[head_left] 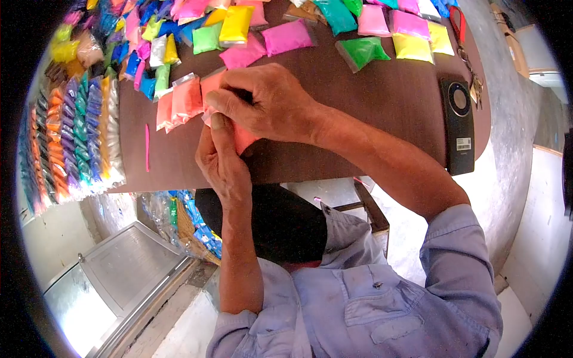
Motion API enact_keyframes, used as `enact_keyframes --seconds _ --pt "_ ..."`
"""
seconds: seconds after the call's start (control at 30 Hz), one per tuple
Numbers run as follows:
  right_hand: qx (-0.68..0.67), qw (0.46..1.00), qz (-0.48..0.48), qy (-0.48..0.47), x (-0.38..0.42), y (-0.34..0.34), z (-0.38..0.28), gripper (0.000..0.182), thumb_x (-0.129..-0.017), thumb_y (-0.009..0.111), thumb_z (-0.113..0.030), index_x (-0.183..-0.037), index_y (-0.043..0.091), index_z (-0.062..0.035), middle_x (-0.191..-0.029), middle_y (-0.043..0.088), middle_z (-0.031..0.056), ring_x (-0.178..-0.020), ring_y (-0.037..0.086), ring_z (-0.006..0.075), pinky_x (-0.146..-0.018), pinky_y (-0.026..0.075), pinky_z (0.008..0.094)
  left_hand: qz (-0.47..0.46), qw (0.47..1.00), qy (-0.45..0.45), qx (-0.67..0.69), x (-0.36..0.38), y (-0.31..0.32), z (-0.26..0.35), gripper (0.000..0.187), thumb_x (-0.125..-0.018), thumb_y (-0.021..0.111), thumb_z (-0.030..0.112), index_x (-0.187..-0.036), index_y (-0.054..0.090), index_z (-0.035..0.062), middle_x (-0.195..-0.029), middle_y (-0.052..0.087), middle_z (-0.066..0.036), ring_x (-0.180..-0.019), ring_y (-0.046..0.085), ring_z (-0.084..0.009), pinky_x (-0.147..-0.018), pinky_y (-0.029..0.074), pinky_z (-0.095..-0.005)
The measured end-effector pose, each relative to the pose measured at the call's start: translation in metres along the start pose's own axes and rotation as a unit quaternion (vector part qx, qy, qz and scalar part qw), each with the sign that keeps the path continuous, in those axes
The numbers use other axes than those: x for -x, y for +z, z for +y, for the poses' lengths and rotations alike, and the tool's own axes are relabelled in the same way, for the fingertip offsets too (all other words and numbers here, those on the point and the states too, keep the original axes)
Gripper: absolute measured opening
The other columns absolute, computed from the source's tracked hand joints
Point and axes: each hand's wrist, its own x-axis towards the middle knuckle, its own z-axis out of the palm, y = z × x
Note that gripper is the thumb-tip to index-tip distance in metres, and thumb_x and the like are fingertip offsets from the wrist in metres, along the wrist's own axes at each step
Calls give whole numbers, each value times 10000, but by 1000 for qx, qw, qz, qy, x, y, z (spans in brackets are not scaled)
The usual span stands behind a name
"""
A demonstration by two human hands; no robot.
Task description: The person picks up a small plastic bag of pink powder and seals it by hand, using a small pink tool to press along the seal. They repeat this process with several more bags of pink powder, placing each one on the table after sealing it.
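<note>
A small clear plastic bag (245, 140) with coral-coloured filling is pinched between my two hands over the table's front part. My left hand (225, 164) grips it from below, thumb pointing up. From above, my right hand (265, 102) closes its thumb and fingers at the bag's top edge, so the edge itself is mostly hidden. Just left of my hands lie similar coral bags (187, 99), side by side on the brown table (358, 131). Part of another coral bag (212, 82) shows behind my right hand.
Bags in many colours, such as a yellow bag (236, 25) and a green bag (363, 52), cover the table's far side. Bundled strips of packets (74, 131) hang at the left edge. A pink stick (147, 148), a black device (458, 126) and keys (476, 86) lie there too.
</note>
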Motion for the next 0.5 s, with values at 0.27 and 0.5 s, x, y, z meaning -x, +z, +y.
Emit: enact_keyframes --seconds 0.27,0.5 --pt "15 1000 -10 -1 1 -1 0 285 -970 687 -345 -840 695 -91 -757 689 172 -728 703 407 -621 544 509 -18 999 42 -24 -1 -5 -10 468 -1130 522 423 -1058 738 14 -952 693 -5 -858 574 -69 -742 478 -248" --pt "16 1000 20 -18 1 2 3 234 -1000 681 -266 -974 734 -40 -758 684 162 -652 689 309 -596 523 404 -9 999 16 30 2 1 0 441 -1127 537 388 -1083 732 -5 -971 697 -13 -887 594 -86 -784 494 -264"
